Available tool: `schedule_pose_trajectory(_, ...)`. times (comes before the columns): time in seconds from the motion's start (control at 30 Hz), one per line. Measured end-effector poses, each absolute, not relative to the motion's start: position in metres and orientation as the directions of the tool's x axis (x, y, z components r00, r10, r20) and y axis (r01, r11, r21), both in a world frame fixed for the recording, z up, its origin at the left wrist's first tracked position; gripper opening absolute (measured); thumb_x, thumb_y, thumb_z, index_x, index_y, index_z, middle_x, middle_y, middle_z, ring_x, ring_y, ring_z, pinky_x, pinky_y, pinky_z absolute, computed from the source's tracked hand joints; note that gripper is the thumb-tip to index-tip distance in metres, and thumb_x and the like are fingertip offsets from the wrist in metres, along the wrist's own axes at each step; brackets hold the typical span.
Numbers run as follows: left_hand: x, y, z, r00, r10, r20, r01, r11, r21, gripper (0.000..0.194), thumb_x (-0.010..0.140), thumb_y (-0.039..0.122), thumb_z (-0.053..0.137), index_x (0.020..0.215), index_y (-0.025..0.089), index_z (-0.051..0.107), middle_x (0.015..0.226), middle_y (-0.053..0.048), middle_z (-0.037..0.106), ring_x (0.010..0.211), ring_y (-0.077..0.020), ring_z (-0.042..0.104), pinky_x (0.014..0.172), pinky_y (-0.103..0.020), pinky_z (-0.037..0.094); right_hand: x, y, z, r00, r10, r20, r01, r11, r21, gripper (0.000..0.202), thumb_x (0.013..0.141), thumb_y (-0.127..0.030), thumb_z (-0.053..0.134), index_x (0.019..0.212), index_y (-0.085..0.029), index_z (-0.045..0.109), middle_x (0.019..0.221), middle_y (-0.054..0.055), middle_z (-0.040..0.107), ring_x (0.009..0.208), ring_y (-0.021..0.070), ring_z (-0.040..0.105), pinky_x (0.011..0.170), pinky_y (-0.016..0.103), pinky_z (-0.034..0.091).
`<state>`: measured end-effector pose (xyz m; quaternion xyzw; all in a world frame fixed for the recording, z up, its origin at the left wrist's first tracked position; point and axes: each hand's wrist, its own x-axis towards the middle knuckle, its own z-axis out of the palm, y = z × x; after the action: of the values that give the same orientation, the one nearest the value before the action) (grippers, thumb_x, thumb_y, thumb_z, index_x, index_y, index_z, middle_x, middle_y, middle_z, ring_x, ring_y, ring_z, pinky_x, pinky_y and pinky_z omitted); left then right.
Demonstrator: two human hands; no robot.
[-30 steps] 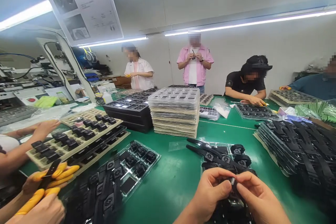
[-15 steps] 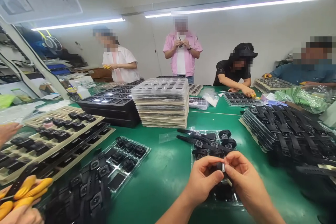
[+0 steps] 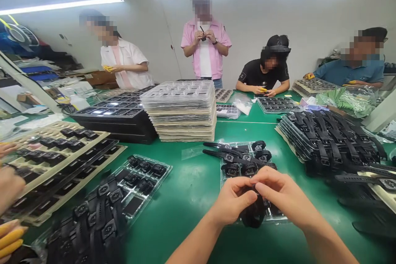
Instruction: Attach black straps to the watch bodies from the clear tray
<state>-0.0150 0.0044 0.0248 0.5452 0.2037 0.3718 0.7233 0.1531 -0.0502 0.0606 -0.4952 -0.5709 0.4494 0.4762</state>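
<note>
Between my fingers is a black smartwatch (image 3: 254, 213), its dark strap hanging down as a loop. My left hand (image 3: 235, 199) pinches it from the left, thumb and fingers bent around it. From the other side my right hand (image 3: 275, 192) closes on its upper part, fingertips meeting those of the left. The watch case is mostly hidden behind my fingers. Just beyond and below lies a clear plastic tray (image 3: 223, 177) with several black watches in it, and a few with straps laid straight sit at its far left corner.
To the left, another clear tray (image 3: 145, 194) holds watches beside a heap of strapped watches (image 3: 102, 218). A tall stack of trays (image 3: 182, 119) stands ahead, a tray stack topped with watches (image 3: 328, 132) at right. Co-workers sit or stand around; a yellow-gloved hand (image 3: 10, 239) is at far left.
The dark strap now hangs as a loop below my hands, where a small metallic end showed between my fingers before. My view has shifted slightly; the gloved co-worker's hand at left has moved outward.
</note>
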Motion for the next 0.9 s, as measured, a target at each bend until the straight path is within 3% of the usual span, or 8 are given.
schedule_pose_trajectory(0.1, -0.012, 0.003, 0.024, 0.650, 0.760, 0.027, -0.316, 0.237, 0.919, 0.053, 0.064, 0.059, 0.088, 0.086, 0.012, 0.076, 0.064, 0.002, 0.052, 0.057, -0.0071, 0.039, 0.055, -0.021, 0.031, 0.153, -0.047, 0.072, -0.046, 0.989, 0.141, 0.254, 0.148, -0.956, 0.017, 0.090, -0.032, 0.068, 0.075, -0.024, 0.070, 0.083, 0.002, 0.062, 0.076, 0.0204, 0.057, 0.067, 0.031, 0.045)
schedule_pose_trajectory(0.2, -0.007, 0.000, 0.022, 0.699, 0.713, -0.062, -0.330, 0.398, 0.856, 0.053, 0.061, 0.058, 0.090, 0.082, 0.012, 0.073, 0.059, 0.006, 0.042, 0.052, -0.0041, 0.029, 0.051, -0.021, 0.021, 0.150, -0.043, 0.076, 0.046, 0.975, 0.216, 0.324, 0.190, -0.927, 0.021, 0.094, -0.035, 0.063, 0.077, -0.024, 0.064, 0.076, 0.001, 0.061, 0.069, 0.0189, 0.055, 0.062, 0.030, 0.044)
schedule_pose_trajectory(0.33, -0.002, -0.004, 0.019, 0.782, 0.617, -0.095, -0.308, 0.514, 0.800, 0.053, 0.064, 0.059, 0.088, 0.080, 0.010, 0.073, 0.054, 0.006, 0.040, 0.049, -0.0044, 0.027, 0.049, -0.023, 0.017, 0.146, -0.030, 0.071, 0.225, 0.953, 0.202, 0.185, 0.162, -0.969, 0.027, 0.097, -0.049, 0.059, 0.088, -0.024, 0.059, 0.070, -0.002, 0.058, 0.056, 0.0144, 0.048, 0.051, 0.026, 0.038)
schedule_pose_trajectory(0.57, 0.000, -0.003, 0.013, 0.808, 0.582, -0.096, -0.385, 0.644, 0.661, 0.041, 0.070, 0.049, 0.087, 0.081, 0.012, 0.072, 0.051, 0.007, 0.038, 0.046, -0.0043, 0.026, 0.048, -0.023, 0.015, 0.138, -0.014, 0.063, 0.363, 0.907, 0.216, 0.116, 0.186, -0.976, 0.037, 0.091, -0.059, 0.065, 0.090, -0.022, 0.062, 0.072, -0.002, 0.058, 0.060, 0.0149, 0.050, 0.051, 0.026, 0.039)
schedule_pose_trajectory(0.9, 0.000, -0.003, 0.010, 0.808, 0.584, -0.080, -0.380, 0.619, 0.688, 0.043, 0.071, 0.050, 0.086, 0.080, 0.011, 0.073, 0.053, 0.005, 0.044, 0.046, -0.0040, 0.032, 0.048, -0.022, 0.021, 0.140, -0.008, 0.069, 0.394, 0.902, 0.176, 0.027, 0.180, -0.983, 0.042, 0.086, -0.062, 0.069, 0.090, -0.022, 0.061, 0.067, -0.003, 0.058, 0.054, 0.0130, 0.049, 0.047, 0.025, 0.041)
